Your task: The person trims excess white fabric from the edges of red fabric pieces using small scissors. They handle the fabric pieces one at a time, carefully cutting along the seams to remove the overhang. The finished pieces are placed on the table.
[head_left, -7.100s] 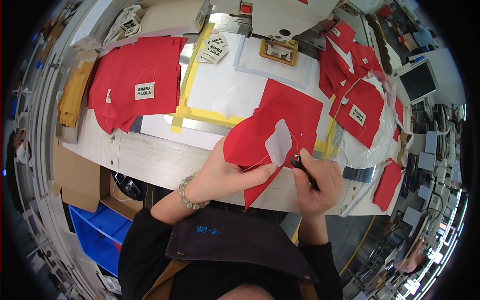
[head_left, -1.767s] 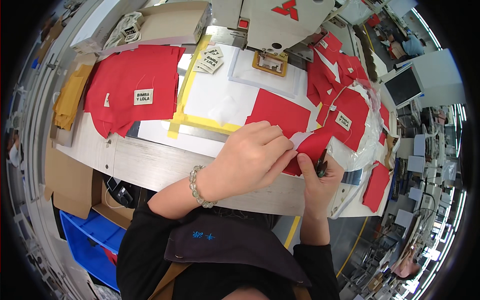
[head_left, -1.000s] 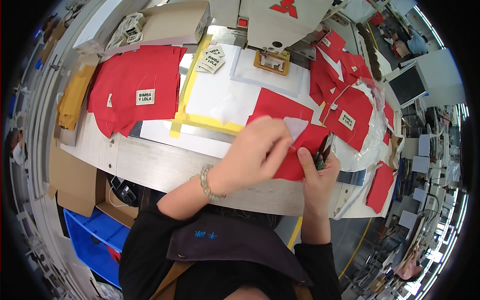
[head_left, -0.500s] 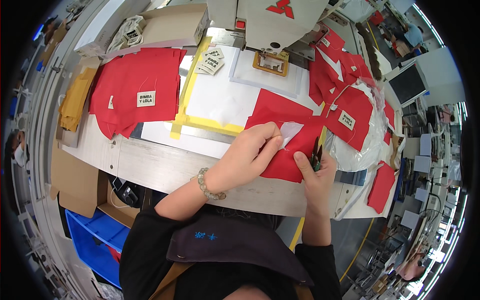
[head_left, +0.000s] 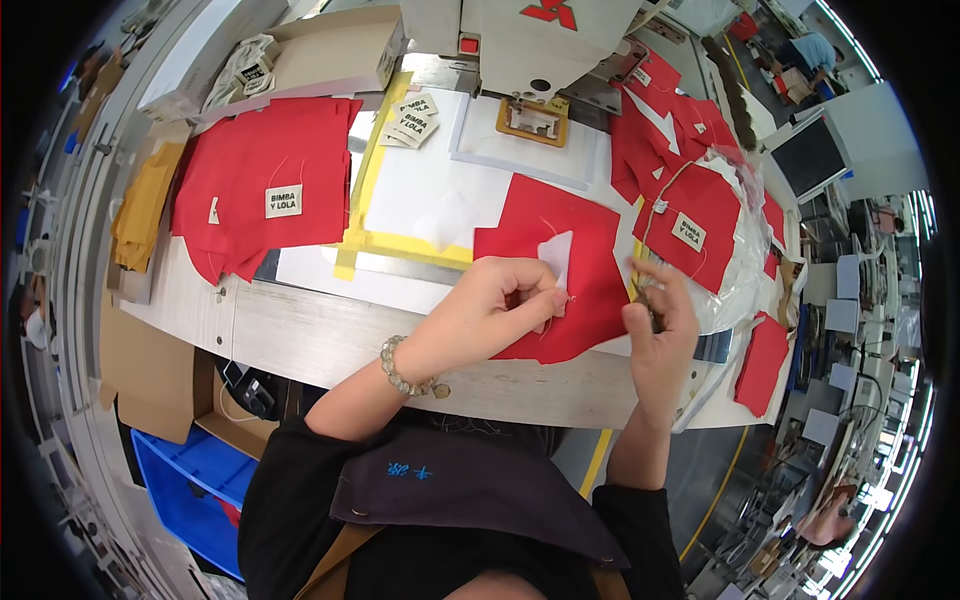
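A red fabric piece (head_left: 590,230) lies face up at the table's front, with a small white backing piece (head_left: 560,255) and loose thread ends on it. My left hand (head_left: 500,310), with a beaded bracelet at the wrist, pinches the lower end of the white backing between thumb and fingertips; whether a thread is caught there too, I cannot tell. Off the fabric's right edge, my right hand (head_left: 662,345) is closed around small thread snips (head_left: 648,297), blades pointing away from me. Its fingers partly hide the snips.
Ahead stands a sewing machine head (head_left: 545,50) with a brown clamp frame (head_left: 533,121). Stacked red pieces (head_left: 240,170) with labels lie left, near loose white labels (head_left: 408,125). More labelled red pieces (head_left: 690,210) rest on clear plastic at right. A blue bin (head_left: 185,500) stands below left.
My right hand with the snips has moved right, away from the fabric. The red piece has shifted and turned slightly, and the white backing stands more upright beside my left fingers.
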A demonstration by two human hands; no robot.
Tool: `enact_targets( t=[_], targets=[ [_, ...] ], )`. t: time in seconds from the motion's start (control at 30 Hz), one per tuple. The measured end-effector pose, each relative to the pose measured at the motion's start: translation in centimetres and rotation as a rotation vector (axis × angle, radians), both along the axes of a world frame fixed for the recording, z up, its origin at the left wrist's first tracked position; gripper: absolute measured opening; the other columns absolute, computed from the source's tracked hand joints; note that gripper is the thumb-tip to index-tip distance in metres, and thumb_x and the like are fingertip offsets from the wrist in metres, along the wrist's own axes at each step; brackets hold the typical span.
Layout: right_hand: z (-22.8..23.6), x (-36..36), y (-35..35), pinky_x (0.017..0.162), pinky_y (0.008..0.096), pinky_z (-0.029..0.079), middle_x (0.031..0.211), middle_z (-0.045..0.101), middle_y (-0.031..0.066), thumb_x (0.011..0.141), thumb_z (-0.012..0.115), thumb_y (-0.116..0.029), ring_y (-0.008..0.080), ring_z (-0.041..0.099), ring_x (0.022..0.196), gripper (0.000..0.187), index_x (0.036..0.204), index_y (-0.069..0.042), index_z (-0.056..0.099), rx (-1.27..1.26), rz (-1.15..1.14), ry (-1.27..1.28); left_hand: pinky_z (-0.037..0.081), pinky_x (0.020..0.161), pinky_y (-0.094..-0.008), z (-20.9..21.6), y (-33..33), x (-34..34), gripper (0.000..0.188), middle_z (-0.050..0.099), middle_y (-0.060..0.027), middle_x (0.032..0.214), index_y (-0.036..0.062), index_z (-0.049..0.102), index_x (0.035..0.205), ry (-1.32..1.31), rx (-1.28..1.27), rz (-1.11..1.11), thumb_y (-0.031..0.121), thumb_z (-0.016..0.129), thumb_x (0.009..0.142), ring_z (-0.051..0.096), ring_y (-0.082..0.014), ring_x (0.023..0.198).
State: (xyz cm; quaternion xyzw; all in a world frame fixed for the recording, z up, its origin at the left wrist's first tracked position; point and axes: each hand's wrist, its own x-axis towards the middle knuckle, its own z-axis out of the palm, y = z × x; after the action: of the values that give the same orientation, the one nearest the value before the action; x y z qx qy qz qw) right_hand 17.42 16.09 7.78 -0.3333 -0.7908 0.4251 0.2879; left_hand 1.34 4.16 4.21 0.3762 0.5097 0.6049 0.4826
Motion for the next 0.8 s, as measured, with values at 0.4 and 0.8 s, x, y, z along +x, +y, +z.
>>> enact_targets(
  t=[0.4,0.8],
  targets=[
    [-0.1,1.4,-2.8,0.051,0.0254,0.019,0.069,0.051,-0.0072,0.065,0.075,-0.011,0.0050,0.040,0.051,0.036,0.101,-0.019,0.073,1.117,-0.017,-0.212,0.043,0.058,-0.0190,0.2,-0.1,1.1,0.015,0.064,-0.0026,0.077,-0.0029,0.062,0.083,0.141,0.005,0.084,0.008,0.057,0.091,0.054,-0.0047,0.063],
    [-0.4,1.2,-2.4,0.050,0.0257,0.018,0.066,0.049,-0.0069,0.064,0.065,-0.007,0.0056,0.035,0.046,0.039,0.101,-0.016,0.073,1.217,0.029,-0.168,0.037,0.050,-0.0233,0.7,-0.3,1.7,0.013,0.055,-0.0034,0.063,-0.0036,0.060,0.080,0.118,0.050,0.117,0.007,0.058,0.088,0.045,-0.0058,0.055]
  ],
)
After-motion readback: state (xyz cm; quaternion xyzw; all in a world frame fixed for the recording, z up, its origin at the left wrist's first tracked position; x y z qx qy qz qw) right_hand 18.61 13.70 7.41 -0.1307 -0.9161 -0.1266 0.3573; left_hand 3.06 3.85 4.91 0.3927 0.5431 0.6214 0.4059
